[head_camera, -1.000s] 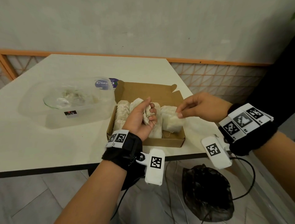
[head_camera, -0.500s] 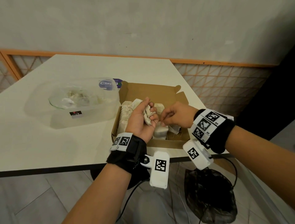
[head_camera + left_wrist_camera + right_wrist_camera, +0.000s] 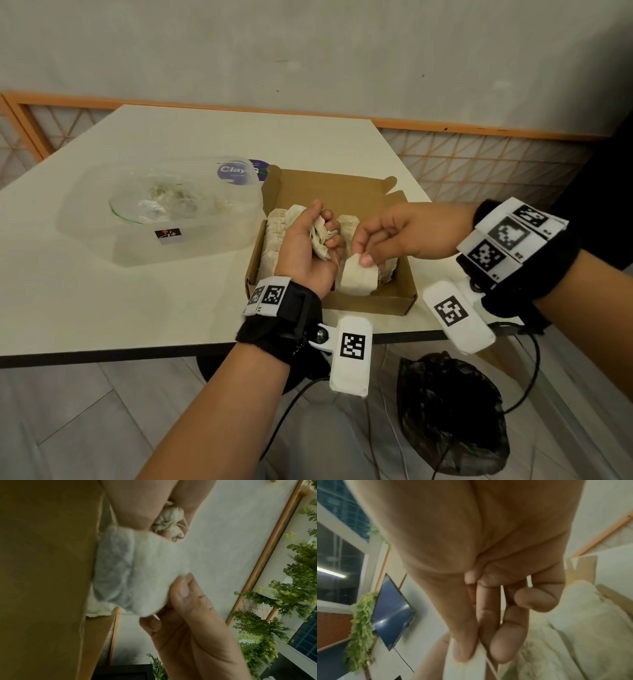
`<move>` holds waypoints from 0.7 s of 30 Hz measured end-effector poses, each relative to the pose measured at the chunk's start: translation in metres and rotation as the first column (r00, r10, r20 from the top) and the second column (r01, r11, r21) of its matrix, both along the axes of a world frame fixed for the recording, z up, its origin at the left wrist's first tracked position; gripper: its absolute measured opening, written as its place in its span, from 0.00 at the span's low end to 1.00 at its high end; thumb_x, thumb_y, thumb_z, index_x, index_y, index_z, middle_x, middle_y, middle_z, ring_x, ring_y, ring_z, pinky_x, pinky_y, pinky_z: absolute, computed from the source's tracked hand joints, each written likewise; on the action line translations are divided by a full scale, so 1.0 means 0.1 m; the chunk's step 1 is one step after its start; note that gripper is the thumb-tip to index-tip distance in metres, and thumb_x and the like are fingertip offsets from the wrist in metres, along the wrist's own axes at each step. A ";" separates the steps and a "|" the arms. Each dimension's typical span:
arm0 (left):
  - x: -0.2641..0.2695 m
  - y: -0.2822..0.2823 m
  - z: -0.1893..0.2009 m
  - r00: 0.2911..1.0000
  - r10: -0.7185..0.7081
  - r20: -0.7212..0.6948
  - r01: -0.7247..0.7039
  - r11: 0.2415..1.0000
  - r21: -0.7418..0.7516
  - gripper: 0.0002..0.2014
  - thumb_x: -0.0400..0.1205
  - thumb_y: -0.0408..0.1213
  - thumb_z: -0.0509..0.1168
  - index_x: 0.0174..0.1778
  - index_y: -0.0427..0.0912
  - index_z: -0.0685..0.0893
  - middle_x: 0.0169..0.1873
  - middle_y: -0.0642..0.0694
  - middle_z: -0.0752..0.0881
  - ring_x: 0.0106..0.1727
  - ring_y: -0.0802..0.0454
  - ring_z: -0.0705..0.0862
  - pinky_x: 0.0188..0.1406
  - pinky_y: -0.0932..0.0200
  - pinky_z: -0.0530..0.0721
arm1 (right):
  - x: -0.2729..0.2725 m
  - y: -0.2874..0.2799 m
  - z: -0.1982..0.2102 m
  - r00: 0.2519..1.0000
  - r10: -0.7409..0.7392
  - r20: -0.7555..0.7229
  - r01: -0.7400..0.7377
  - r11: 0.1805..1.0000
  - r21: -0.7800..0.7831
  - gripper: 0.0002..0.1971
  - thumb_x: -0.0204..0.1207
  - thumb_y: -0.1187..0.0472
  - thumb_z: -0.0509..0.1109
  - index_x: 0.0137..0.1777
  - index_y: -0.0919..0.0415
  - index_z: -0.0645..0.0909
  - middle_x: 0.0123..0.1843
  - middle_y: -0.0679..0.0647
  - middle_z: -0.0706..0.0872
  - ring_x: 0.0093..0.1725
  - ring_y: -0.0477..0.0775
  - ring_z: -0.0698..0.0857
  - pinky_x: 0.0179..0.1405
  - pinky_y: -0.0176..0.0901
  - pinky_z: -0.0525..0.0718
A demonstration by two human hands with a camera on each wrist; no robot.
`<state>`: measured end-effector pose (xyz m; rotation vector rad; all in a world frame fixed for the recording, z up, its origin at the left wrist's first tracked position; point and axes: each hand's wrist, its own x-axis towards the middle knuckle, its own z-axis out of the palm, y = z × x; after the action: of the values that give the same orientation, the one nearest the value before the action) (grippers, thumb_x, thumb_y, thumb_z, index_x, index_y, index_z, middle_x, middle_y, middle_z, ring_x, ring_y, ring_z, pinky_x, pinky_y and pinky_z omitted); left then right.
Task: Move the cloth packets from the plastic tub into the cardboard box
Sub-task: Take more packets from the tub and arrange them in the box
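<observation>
Right hand [image 3: 394,236] fingers [image 3: 368,259] pinch packet [image 3: 358,279] top.

The right hand [image 3: 394,236], which was reaching in from the right of the frame a second ago and then dipped beside the left hand [image 3: 308,253], now pinches a single cloth packet [image 3: 356,279] by its top edge, lifted over the lower middle of the cardboard box [image 3: 376,305]. The head view has shifted slightly.
</observation>
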<state>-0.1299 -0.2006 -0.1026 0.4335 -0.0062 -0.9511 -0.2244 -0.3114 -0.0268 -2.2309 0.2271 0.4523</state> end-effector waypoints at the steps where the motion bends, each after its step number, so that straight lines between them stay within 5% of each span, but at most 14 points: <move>1: 0.00 0.00 0.00 1.000 0.005 -0.010 -0.005 1.000 -0.003 0.10 0.84 0.37 0.61 0.36 0.42 0.76 0.28 0.50 0.76 0.23 0.60 0.72 0.15 0.71 0.68 | 0.04 -0.02 -0.06 1.000 -0.002 -0.020 0.001 1.000 -0.008 0.04 0.75 0.68 0.69 0.47 0.61 0.81 0.43 0.61 0.84 0.39 0.49 0.80 0.41 0.29 0.79; 5: 0.00 0.00 -0.01 0.999 0.007 -0.033 -0.008 1.000 -0.019 0.09 0.84 0.36 0.60 0.38 0.42 0.76 0.28 0.50 0.76 0.23 0.60 0.73 0.15 0.71 0.67 | 0.18 -0.06 -0.32 0.996 -0.082 0.023 0.084 0.988 -0.126 0.05 0.74 0.66 0.71 0.42 0.56 0.80 0.34 0.53 0.84 0.33 0.46 0.79 0.39 0.36 0.78; 8: 0.02 -0.01 -0.01 1.000 0.011 -0.028 -0.011 1.000 -0.014 0.09 0.84 0.36 0.60 0.38 0.42 0.75 0.28 0.50 0.76 0.22 0.60 0.73 0.14 0.70 0.67 | 0.21 -0.03 -0.38 0.988 -0.118 0.102 0.138 0.966 -0.220 0.08 0.74 0.65 0.72 0.38 0.52 0.79 0.21 0.39 0.80 0.22 0.35 0.76 0.31 0.29 0.72; 10: 0.02 -0.02 -0.01 0.999 0.009 -0.031 -0.010 1.000 -0.008 0.09 0.84 0.36 0.60 0.38 0.42 0.76 0.28 0.50 0.77 0.23 0.60 0.74 0.15 0.70 0.68 | 0.21 0.00 -0.40 0.985 -0.119 0.121 0.148 0.949 -0.278 0.06 0.74 0.64 0.72 0.40 0.52 0.79 0.25 0.41 0.80 0.22 0.35 0.76 0.29 0.26 0.71; 13: 0.02 -0.02 -0.02 0.999 0.011 -0.032 -0.011 1.000 0.006 0.08 0.84 0.39 0.60 0.39 0.43 0.77 0.30 0.49 0.77 0.28 0.58 0.74 0.17 0.71 0.69 | 0.19 0.02 -0.37 0.965 -0.158 0.211 0.224 0.915 -0.336 0.07 0.74 0.62 0.72 0.50 0.55 0.79 0.36 0.47 0.80 0.34 0.44 0.78 0.38 0.34 0.76; 16: 0.03 -0.01 -0.04 0.998 0.028 -0.048 -0.028 1.000 0.002 0.11 0.84 0.45 0.60 0.43 0.41 0.79 0.38 0.44 0.80 0.34 0.54 0.77 0.20 0.68 0.74 | 0.14 0.08 -0.23 0.833 -0.257 0.490 0.414 0.877 -0.244 0.05 0.75 0.59 0.70 0.49 0.57 0.79 0.36 0.49 0.79 0.30 0.39 0.75 0.33 0.25 0.73; 19: 0.02 -0.01 -0.05 0.999 -0.006 -0.034 0.005 1.000 -0.024 0.14 0.86 0.47 0.54 0.47 0.41 0.79 0.54 0.35 0.84 0.50 0.45 0.84 0.41 0.61 0.80 | 0.12 0.23 -0.15 0.805 -0.328 0.495 0.426 0.899 -0.098 0.14 0.72 0.47 0.72 0.48 0.57 0.80 0.33 0.46 0.79 0.30 0.41 0.76 0.34 0.31 0.75; 21: -0.02 0.01 -0.03 0.999 -0.051 -0.012 0.051 0.998 -0.022 0.16 0.87 0.44 0.51 0.51 0.39 0.80 0.48 0.35 0.88 0.48 0.44 0.88 0.53 0.57 0.80 | 0.15 0.29 -0.18 0.833 -0.330 0.444 0.414 0.904 -0.104 0.18 0.70 0.47 0.74 0.51 0.58 0.78 0.33 0.47 0.79 0.31 0.44 0.77 0.34 0.32 0.75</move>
<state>-0.1318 -0.2000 -0.1053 0.4089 -0.0160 -1.0033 -0.2090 -0.2821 -0.0445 -2.3356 0.4864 -0.2765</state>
